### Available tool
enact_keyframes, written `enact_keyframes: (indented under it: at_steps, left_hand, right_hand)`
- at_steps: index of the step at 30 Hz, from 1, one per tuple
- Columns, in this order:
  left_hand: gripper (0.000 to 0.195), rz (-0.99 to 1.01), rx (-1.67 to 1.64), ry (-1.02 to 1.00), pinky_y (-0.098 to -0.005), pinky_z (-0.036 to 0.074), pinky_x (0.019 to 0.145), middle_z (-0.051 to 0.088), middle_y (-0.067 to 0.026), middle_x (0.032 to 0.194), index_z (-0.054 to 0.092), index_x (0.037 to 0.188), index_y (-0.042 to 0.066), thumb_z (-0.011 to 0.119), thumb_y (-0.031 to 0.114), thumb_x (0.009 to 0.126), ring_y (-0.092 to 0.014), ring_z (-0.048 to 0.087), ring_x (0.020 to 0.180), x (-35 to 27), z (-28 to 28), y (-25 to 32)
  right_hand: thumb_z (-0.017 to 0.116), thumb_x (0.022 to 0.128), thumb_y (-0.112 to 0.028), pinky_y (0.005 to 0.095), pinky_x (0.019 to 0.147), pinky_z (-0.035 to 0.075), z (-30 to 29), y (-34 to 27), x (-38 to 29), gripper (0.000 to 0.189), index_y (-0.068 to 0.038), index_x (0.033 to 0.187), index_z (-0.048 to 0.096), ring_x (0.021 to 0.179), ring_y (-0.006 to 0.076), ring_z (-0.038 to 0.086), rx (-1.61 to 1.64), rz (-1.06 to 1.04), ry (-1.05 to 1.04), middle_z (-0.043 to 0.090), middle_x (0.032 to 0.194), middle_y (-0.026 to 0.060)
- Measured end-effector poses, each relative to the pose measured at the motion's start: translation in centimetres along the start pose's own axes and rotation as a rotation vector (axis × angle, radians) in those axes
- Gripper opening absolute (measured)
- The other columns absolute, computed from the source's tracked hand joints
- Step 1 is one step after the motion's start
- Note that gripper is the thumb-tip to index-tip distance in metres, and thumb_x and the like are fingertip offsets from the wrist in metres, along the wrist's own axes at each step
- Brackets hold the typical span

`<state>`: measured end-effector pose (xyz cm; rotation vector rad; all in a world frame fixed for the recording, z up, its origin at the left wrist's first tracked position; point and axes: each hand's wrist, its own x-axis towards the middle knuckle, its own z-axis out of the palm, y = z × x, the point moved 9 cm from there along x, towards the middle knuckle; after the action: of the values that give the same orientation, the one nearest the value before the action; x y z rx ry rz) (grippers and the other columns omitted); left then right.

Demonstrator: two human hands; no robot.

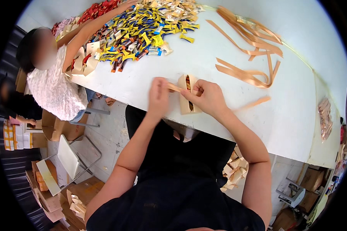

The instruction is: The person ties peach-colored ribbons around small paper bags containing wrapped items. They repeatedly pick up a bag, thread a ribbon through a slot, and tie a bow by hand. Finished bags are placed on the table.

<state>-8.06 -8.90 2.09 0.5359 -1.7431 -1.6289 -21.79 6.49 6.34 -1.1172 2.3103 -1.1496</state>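
A small cream cardboard box (186, 109) stands on the white table near its front edge. Through the slit between its top flaps, wrapped sweets show inside. A peach satin ribbon (175, 87) is stretched across the top of the box. My left hand (158, 96), blurred, grips the ribbon on the box's left side. My right hand (209, 96) pinches the ribbon between thumb and fingers over the box's right side. A loose ribbon tail (254, 103), also blurred, trails over the table to the right of my right hand.
Piled wrapped sweets (150, 29) spread across the far left. Beside them a co-worker (56, 83) reaches over, near open cream boxes (88, 62). Cut peach ribbons (248, 75) lie at right, with a plastic-wrapped bundle (324, 119) beyond. A folding chair (68, 157) and cartons (84, 187) stand lower left.
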Motion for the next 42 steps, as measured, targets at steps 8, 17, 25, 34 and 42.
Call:
enact_keyframes:
  at_steps: [8, 17, 25, 34, 42]
  left_hand:
    - [0.03, 0.433, 0.835, 0.588, -0.0426, 0.046, 0.091, 0.063, -0.0082, 0.086, 0.063, 0.117, -0.001, 0.063, 0.029, 0.111, -0.027, 0.062, 0.079, -3.6, -10.1, 6.4]
    - [0.025, 0.028, -0.003, -0.07, -0.0327, 0.051, 0.094, 0.076, -0.0088, 0.109, 0.08, 0.102, -0.002, 0.069, 0.02, 0.109, -0.015, 0.069, 0.104, -1.1, 3.1, 2.2]
    - [0.027, -0.126, -0.574, -0.266, -0.0272, 0.052, 0.083, 0.068, -0.0029, 0.091, 0.064, 0.106, 0.002, 0.052, 0.023, 0.119, -0.009, 0.063, 0.087, 0.5, 8.7, 2.0]
    - [0.022, 0.045, -0.069, -0.383, -0.0269, 0.041, 0.065, 0.052, 0.0028, 0.078, 0.059, 0.109, 0.003, 0.053, 0.023, 0.118, -0.006, 0.048, 0.073, 0.8, 9.1, 3.6]
    - [0.03, -0.057, -0.105, -0.437, -0.0241, 0.044, 0.07, 0.059, 0.0034, 0.087, 0.067, 0.117, 0.002, 0.052, 0.028, 0.119, -0.006, 0.051, 0.078, 0.6, 9.4, 2.3]
  right_hand:
    - [0.085, 0.09, -0.047, 0.0358, 0.053, 0.048, 0.3, -0.6, -0.5, 0.051, -0.004, 0.073, 0.065, 0.053, 0.0203, 0.061, -0.154, -0.025, 0.036, 0.064, 0.059, 0.0066]
    - [0.082, 0.093, -0.046, 0.0358, 0.056, 0.048, -0.1, 1.0, 0.2, 0.05, -0.003, 0.073, 0.07, 0.055, 0.0198, 0.06, -0.017, 0.038, 0.015, 0.061, 0.059, 0.0073]
    - [0.078, 0.102, -0.038, 0.0313, 0.055, 0.039, -0.3, 1.4, 0.8, 0.042, -0.002, 0.08, 0.07, 0.059, 0.0092, 0.048, 0.068, -0.076, -0.134, 0.056, 0.065, -0.0008]
    - [0.066, 0.112, -0.037, 0.027, 0.061, 0.046, -8.8, -1.8, 0.7, 0.037, -0.007, 0.091, 0.072, 0.065, 0.0077, 0.051, 0.088, 0.05, -0.489, 0.058, 0.073, -0.0044]
    - [0.042, 0.12, -0.042, 0.0394, 0.102, 0.046, -6.4, -7.3, 2.3, 0.051, -0.005, 0.148, 0.064, 0.1, 0.0195, 0.06, 0.19, -0.395, -0.134, 0.075, 0.102, 0.0037]
